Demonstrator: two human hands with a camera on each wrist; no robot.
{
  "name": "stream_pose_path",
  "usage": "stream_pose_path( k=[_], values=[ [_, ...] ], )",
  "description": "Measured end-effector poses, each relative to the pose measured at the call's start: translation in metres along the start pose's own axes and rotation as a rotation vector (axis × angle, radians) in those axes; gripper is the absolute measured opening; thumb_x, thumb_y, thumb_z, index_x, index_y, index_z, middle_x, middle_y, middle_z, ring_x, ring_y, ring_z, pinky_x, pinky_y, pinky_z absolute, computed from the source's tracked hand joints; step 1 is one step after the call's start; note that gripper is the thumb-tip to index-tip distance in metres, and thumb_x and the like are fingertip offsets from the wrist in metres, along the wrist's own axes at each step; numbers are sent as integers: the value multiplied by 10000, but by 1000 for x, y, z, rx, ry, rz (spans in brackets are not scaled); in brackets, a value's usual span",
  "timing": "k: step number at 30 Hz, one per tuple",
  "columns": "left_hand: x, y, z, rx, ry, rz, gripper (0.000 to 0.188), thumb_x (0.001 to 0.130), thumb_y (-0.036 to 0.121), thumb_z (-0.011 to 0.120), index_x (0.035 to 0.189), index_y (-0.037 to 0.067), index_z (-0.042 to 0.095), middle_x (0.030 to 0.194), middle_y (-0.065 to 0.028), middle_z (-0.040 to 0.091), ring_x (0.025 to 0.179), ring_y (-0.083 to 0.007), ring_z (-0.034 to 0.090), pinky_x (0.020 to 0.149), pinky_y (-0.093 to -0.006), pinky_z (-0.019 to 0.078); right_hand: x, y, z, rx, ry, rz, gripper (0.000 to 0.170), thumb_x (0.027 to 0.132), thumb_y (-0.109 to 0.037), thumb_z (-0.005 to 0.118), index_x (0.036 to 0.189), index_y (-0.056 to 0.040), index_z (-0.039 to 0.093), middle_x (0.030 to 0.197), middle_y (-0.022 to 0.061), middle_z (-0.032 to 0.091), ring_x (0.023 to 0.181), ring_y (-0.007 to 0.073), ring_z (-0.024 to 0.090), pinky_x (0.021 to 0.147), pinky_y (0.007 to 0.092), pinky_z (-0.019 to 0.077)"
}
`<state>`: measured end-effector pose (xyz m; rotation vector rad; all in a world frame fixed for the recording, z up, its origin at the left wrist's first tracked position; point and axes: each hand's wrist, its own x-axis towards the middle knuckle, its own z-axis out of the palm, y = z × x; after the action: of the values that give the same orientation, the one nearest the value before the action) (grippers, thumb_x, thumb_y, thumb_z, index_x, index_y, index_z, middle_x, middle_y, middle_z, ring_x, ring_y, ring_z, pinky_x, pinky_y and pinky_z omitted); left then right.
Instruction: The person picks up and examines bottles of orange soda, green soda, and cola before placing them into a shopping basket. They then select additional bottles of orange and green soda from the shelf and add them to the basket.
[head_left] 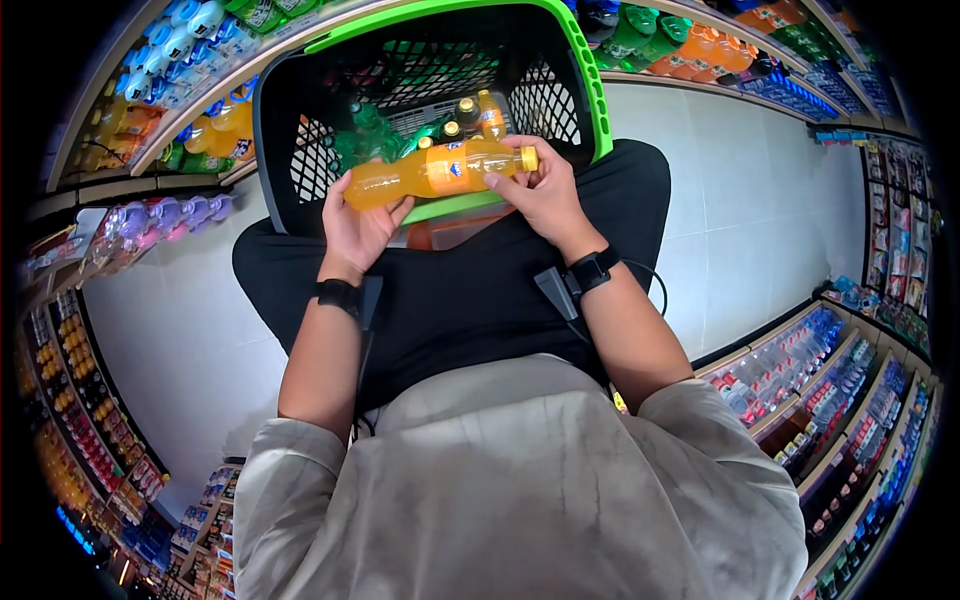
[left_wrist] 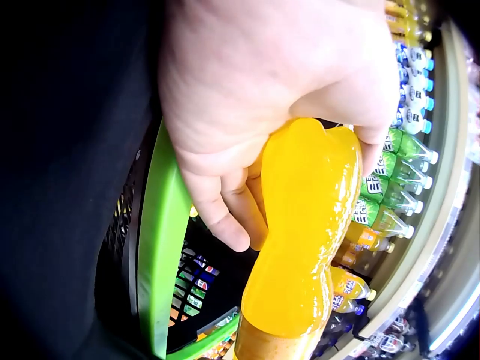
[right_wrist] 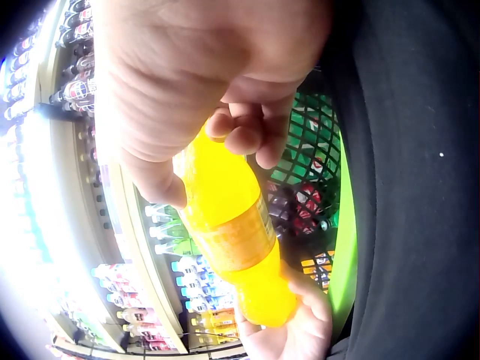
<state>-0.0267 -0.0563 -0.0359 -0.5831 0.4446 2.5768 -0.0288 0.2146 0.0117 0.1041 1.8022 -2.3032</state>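
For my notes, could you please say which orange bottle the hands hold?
The yellow-capped bottle with its base in the left hand and neck in the right hand; the other bottles sit in the basket or on shelves.

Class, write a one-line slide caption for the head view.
Left hand and right hand hold an orange drink bottle sideways near a green-rimmed black basket.

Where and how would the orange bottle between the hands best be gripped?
Probably at the narrowed waist, from above. The orange bottle is held sideways, its body curving in between base and label, the upper side there uncovered; the left hand has the base end, the right hand the neck end.
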Motion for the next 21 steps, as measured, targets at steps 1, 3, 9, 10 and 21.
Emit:
stream_pose_path(
  k=[1, 3, 9, 10, 21],
  values=[
    [-1, 0, -1, -4, -13, -12, 447, 958, 378, 544, 1270, 58, 533, 1278, -186, 581, 1171, -367, 589, 991, -494, 505, -1, 1, 0, 4, 4, -36, 443, 860, -1, 746, 1247, -19, 533, 964, -8, 638, 730, -16, 530, 612, 152, 429],
    [-1, 0, -2, -13, -38, -33, 446, 960, 376, 540, 1272, 59, 534, 1284, -187, 579, 1176, -367, 587, 993, -494, 503, -3, 0, -1, 9, 7, -28, 435, 859, -3, 749, 1238, -19, 536, 958, -11, 635, 713, -20, 509, 604, 151, 420],
    [-2, 0, 0, 1, -26, -21, 447, 960, 373, 535, 1274, 54, 533, 1286, -184, 579, 1187, -367, 579, 997, -497, 499, -2, -2, -3, -9, -25, 40, 455, 854, 60, 724, 1233, 12, 478, 1186, 148, 626, 1085, 162, 641, 920, 268, 539],
    [-2, 0, 0, -1, -29, -19, 448, 959, 373, 536, 1274, 54, 533, 1282, -182, 581, 1185, -366, 579, 998, -498, 498, -2, -2, -3, -6, -29, 41, 455, 854, 62, 722, 1232, 9, 476, 1187, 148, 625, 1084, 162, 641, 918, 268, 540],
    [-2, 0, 1, 4, -6, -6, 447, 953, 378, 541, 1260, 53, 540, 1265, -175, 588, 1175, -361, 580, 996, -497, 498, -3, 3, 3, 58, -13, -54, 419, 859, -7, 754, 1209, -11, 524, 1022, 32, 661, 804, 16, 586, 693, 171, 482]
  ],
)
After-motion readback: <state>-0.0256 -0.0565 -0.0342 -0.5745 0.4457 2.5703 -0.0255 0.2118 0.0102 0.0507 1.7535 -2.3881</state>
